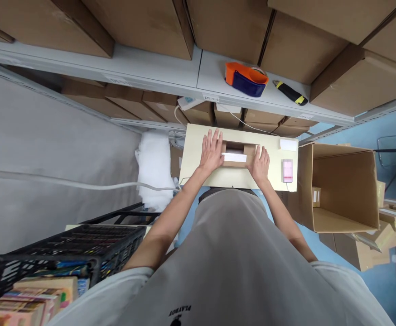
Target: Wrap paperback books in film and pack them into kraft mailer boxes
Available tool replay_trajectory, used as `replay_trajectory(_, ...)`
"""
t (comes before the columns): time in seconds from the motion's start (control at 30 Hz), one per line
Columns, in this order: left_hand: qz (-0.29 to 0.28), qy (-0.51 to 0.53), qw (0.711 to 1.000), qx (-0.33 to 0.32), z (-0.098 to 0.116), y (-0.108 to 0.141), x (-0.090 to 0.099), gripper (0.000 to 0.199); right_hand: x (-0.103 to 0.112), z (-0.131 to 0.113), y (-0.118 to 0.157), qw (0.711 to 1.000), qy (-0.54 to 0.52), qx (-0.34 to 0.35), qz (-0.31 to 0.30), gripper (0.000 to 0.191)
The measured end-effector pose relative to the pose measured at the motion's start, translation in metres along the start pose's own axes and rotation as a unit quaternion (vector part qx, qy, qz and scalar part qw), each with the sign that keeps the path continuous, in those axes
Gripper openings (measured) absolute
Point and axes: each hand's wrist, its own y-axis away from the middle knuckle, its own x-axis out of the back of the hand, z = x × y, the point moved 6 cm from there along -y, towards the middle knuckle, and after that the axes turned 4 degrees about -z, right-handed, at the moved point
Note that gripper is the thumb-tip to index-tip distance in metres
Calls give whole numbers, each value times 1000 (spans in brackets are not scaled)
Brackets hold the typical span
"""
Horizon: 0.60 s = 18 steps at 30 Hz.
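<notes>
A small cardboard box (234, 163) sits on the pale yellow table (272, 156), with a white label on its near side and its top partly open. My left hand (212, 151) lies along the box's left end, fingers stretched out and pointing away from me. At the right end is my right hand (259, 164), its fingers extended and its thumb side against the cardboard. Neither hand is wrapped round anything. What lies inside the box is too dark to make out.
A phone (287, 170) and a white label stack (288, 145) lie at the table's right. An orange tape dispenser (246, 79) and a utility knife (290, 93) rest on the shelf above. A large open carton (344, 190) stands right; a black crate (92, 244) holds books at left.
</notes>
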Motion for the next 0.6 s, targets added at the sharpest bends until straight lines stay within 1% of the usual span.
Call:
replay_trajectory(0.07,-15,0,1000,-15,0,-2,0,86,-1,1,3,1000,-3,1,2,102)
replay_trajectory(0.1,-25,1,1000,-19,-1,-1,-2,77,-1,2,4,1000,-5,6,-1,99)
replay_trajectory(0.13,-34,3,999,-20,-3,1,-5,66,-1,2,4,1000,-8,14,-4,92)
replay_trajectory(0.2,-47,12,999,-13,-7,7,-12,48,1,3,4,999,-18,29,-13,71)
replay_trajectory(0.27,-44,28,999,9,-14,14,-20,40,1,4,1,999,-30,34,-22,52)
replay_trajectory(0.3,-34,40,998,26,-18,17,-23,40,1,6,-1,999,-37,29,-25,46)
replay_trajectory(0.37,-1,74,995,71,-27,20,-27,39,-2,10,-7,998,-64,3,-30,41)
replay_trajectory(0.43,27,129,982,136,-38,19,-31,35,-5,13,-14,992,-115,-33,-41,41)
replay_trajectory(0.47,31,160,971,175,-44,17,-34,32,-8,14,-17,987,-145,-54,-50,41)
replay_trajectory(0.53,20,219,941,256,-57,12,-40,22,-11,17,-23,974,-194,-99,-68,41)
replay_trajectory(0.6,9,265,912,313,-65,8,-44,15,-12,20,-27,962,-224,-136,-78,37)
